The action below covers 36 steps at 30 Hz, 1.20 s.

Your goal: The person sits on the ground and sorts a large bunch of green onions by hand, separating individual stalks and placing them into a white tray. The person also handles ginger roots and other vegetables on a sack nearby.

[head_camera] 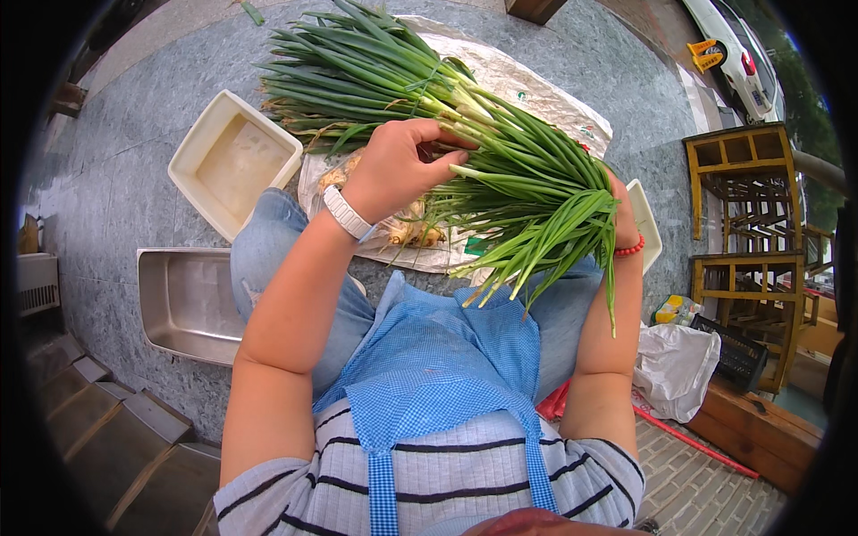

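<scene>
My right hand (625,208), with a red bead bracelet at its wrist, holds a bunch of long green leafy stalks (536,181) by the leaf end, the leaves drooping over my lap. My left hand (402,164), wearing a white watch, has its thumb and index finger at the pale stem ends of the bunch; whether they pinch a stalk cannot be told. Beyond it a tied pile of green onions (362,74) lies on a white woven sack (563,110). Under my left wrist sits a clear plastic bag of pale brown roots or bulbs (402,231), partly hidden.
A cream plastic tub (201,114) and a steel basin (191,352) stand at the left on grey tiles. Another pale container (647,224) shows beyond my right wrist. Stacked wooden stools (744,258), a black crate (727,352) and a white plastic bag (677,365) are at the right.
</scene>
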Each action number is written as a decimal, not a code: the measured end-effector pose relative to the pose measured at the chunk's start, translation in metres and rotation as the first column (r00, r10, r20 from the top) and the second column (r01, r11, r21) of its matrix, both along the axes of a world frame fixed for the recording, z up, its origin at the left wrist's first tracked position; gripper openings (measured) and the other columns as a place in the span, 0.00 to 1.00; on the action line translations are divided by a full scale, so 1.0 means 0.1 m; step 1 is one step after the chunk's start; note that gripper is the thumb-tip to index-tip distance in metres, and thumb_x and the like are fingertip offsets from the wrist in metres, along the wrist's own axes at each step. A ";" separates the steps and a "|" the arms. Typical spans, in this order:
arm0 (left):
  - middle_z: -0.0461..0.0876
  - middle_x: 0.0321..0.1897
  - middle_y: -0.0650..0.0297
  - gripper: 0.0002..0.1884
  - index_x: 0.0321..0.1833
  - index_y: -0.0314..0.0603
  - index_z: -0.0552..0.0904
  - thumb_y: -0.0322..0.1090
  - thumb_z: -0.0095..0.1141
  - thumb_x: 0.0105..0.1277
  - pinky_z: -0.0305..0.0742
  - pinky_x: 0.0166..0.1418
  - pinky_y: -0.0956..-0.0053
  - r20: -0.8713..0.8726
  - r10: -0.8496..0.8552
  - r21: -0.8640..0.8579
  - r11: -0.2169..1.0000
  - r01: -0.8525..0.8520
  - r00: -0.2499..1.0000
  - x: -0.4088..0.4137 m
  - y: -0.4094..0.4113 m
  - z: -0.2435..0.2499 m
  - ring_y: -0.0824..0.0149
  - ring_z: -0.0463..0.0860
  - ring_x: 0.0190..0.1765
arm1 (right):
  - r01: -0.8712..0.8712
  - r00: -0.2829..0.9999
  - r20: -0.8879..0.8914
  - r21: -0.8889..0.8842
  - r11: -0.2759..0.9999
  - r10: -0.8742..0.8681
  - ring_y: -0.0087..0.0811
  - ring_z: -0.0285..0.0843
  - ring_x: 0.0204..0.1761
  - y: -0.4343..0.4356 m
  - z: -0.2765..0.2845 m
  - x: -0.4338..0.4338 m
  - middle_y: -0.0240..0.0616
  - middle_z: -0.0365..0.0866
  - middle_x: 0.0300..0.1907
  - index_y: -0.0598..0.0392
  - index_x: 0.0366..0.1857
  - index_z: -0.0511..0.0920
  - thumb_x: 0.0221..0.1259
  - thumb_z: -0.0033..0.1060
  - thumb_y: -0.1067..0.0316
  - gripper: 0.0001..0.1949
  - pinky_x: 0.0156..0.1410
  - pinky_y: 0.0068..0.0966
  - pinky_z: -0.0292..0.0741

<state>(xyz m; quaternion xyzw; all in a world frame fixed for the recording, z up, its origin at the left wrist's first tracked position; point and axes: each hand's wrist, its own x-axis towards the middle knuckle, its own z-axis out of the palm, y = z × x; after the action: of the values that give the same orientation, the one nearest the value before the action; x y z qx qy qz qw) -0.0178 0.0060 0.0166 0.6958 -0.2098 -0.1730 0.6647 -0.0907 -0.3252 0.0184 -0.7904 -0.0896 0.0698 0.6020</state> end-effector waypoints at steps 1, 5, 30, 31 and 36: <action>0.87 0.38 0.61 0.11 0.46 0.30 0.83 0.28 0.63 0.63 0.78 0.43 0.81 0.067 0.011 0.061 0.998 -0.015 0.998 0.00 0.00 -0.01 0.77 0.83 0.39 | 0.003 1.000 -0.004 -0.002 1.000 -0.003 0.34 0.76 0.60 0.01 0.01 0.00 0.46 0.75 0.62 0.66 0.67 0.65 0.64 0.58 0.69 0.27 0.65 0.32 0.74; 0.85 0.34 0.57 0.10 0.40 0.29 0.81 0.30 0.65 0.61 0.79 0.37 0.77 0.335 0.019 0.251 0.962 -0.109 0.942 -0.04 -0.01 0.02 0.71 0.84 0.35 | 0.100 0.993 -0.068 0.123 0.987 -0.093 0.30 0.75 0.58 0.09 0.08 -0.02 0.41 0.78 0.58 0.64 0.62 0.71 0.58 0.64 0.68 0.27 0.65 0.29 0.70; 0.82 0.39 0.59 0.08 0.41 0.38 0.81 0.23 0.59 0.58 0.77 0.39 0.70 0.847 0.246 0.062 0.834 -0.548 0.470 0.18 0.10 0.04 0.60 0.82 0.40 | 0.076 0.996 0.028 0.119 0.990 -0.079 0.30 0.74 0.59 -0.05 0.12 -0.06 0.41 0.77 0.59 0.65 0.64 0.69 0.62 0.61 0.68 0.27 0.65 0.28 0.69; 0.82 0.39 0.58 0.09 0.42 0.38 0.81 0.23 0.60 0.58 0.77 0.39 0.70 0.845 0.257 0.009 0.871 -0.491 0.470 0.13 0.06 0.07 0.61 0.82 0.41 | 0.069 0.997 0.017 0.111 0.991 -0.071 0.30 0.74 0.59 -0.05 0.11 -0.05 0.41 0.77 0.59 0.65 0.64 0.69 0.61 0.61 0.68 0.26 0.65 0.28 0.69; 0.81 0.37 0.62 0.14 0.42 0.39 0.79 0.31 0.70 0.56 0.76 0.36 0.76 0.727 0.289 0.052 0.881 -0.470 0.622 0.00 -0.04 0.10 0.68 0.81 0.34 | 0.043 0.999 0.009 0.036 0.998 -0.043 0.29 0.74 0.59 -0.05 0.03 -0.04 0.42 0.77 0.59 0.64 0.64 0.69 0.60 0.63 0.69 0.27 0.66 0.28 0.69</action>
<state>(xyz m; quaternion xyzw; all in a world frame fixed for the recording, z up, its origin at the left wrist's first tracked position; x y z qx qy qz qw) -0.0174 0.0020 0.0269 0.8107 -0.2706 0.2255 0.4677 -0.0945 -0.3303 0.0213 -0.7816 -0.0765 0.0515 0.6169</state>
